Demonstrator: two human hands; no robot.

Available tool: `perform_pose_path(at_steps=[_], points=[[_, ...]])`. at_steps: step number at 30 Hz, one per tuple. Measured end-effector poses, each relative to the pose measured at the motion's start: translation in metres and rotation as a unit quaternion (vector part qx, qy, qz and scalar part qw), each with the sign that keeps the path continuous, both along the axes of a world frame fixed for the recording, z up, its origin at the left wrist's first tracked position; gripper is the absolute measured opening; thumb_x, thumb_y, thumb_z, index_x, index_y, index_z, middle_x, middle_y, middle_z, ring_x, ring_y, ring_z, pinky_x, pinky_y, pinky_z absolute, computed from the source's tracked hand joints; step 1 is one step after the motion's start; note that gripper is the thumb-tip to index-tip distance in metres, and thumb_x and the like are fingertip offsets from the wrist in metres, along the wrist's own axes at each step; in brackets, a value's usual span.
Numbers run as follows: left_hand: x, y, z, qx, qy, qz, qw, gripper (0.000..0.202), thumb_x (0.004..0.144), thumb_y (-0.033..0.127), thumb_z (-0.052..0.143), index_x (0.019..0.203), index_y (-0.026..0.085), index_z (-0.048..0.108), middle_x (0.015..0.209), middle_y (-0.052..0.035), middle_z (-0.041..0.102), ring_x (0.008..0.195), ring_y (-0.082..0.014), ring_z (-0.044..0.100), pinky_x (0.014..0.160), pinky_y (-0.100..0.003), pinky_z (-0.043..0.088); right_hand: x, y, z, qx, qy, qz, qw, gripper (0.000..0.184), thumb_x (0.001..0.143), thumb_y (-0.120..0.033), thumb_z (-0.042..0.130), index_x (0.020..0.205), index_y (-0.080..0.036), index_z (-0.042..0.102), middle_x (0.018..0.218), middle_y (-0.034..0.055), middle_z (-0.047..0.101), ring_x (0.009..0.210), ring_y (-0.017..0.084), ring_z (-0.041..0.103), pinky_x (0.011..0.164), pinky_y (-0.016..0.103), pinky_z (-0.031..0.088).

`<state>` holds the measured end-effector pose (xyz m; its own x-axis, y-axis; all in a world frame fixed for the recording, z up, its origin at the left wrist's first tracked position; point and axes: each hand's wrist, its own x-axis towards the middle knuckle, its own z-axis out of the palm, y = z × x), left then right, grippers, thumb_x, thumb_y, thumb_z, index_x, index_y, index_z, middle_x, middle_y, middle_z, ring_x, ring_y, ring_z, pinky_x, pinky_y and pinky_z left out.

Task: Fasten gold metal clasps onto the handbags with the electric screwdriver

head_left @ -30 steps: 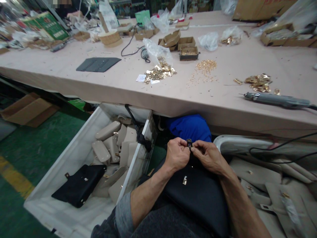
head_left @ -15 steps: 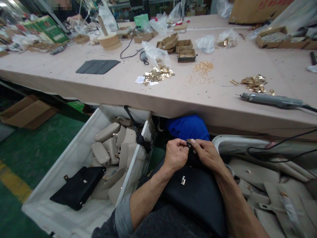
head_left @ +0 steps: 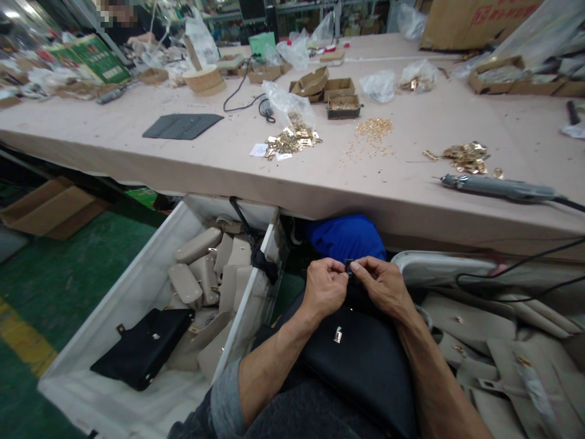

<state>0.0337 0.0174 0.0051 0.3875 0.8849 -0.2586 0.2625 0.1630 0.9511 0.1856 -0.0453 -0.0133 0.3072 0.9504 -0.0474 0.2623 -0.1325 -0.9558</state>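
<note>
Head view: at the far edge of the black bag [head_left: 365,360], the person's left hand [head_left: 325,285] and right hand [head_left: 382,284] pinch a small dark tab [head_left: 349,268], fingertips nearly together; its smallness could make it slip.

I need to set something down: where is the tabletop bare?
Roomiest: the tabletop behind the grey tool, right of the rightmost gold pile and short of the cardboard tray. A narrower patch lies between the dark mat and the leftmost gold pile. The far left end, around the green box, is crowded.
</note>
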Motion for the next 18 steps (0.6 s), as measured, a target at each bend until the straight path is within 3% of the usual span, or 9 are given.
perform_pose_path(at_steps=[5, 13, 18], points=[[-0.001, 0.000, 0.004, 0.052, -0.012, -0.015, 0.998, 0.019, 0.089, 0.026, 0.064, 0.075, 0.015, 0.068, 0.065, 0.0009, 0.060, 0.056, -0.0122, 0.053, 0.053, -0.023, 0.037, 0.001, -0.003, 0.002, 0.015, -0.010, 0.020, 1.000, 0.041, 0.097, -0.056, 0.064, 0.087, -0.017, 0.072, 0.075, 0.0026, 0.064, 0.067, 0.018, 0.056, 0.061, 0.027, 0.045], [-0.002, -0.001, 0.009, 0.129, 0.021, -0.047, 0.990, 0.022, 0.095, 0.023, 0.055, 0.074, 0.019, 0.060, 0.063, 0.0033, 0.052, 0.058, -0.0132, 0.049, 0.058, -0.026, 0.033, -0.001, -0.005, 0.007, 0.039, -0.032, 0.025, 0.998, 0.036, 0.101, -0.048, 0.058, 0.082, -0.018, 0.068, 0.071, 0.0007, 0.059, 0.065, 0.017, 0.053, 0.061, 0.028, 0.042], [-0.003, -0.003, 0.010, 0.130, 0.013, -0.037, 0.991, 0.022, 0.094, 0.021, 0.055, 0.073, 0.018, 0.060, 0.060, 0.0046, 0.049, 0.054, -0.0119, 0.047, 0.056, -0.026, 0.033, -0.007, -0.003, 0.011, 0.048, -0.078, 0.020, 0.996, 0.034, 0.101, -0.045, 0.057, 0.081, -0.019, 0.068, 0.072, 0.0017, 0.062, 0.065, 0.018, 0.053, 0.062, 0.030, 0.041]])
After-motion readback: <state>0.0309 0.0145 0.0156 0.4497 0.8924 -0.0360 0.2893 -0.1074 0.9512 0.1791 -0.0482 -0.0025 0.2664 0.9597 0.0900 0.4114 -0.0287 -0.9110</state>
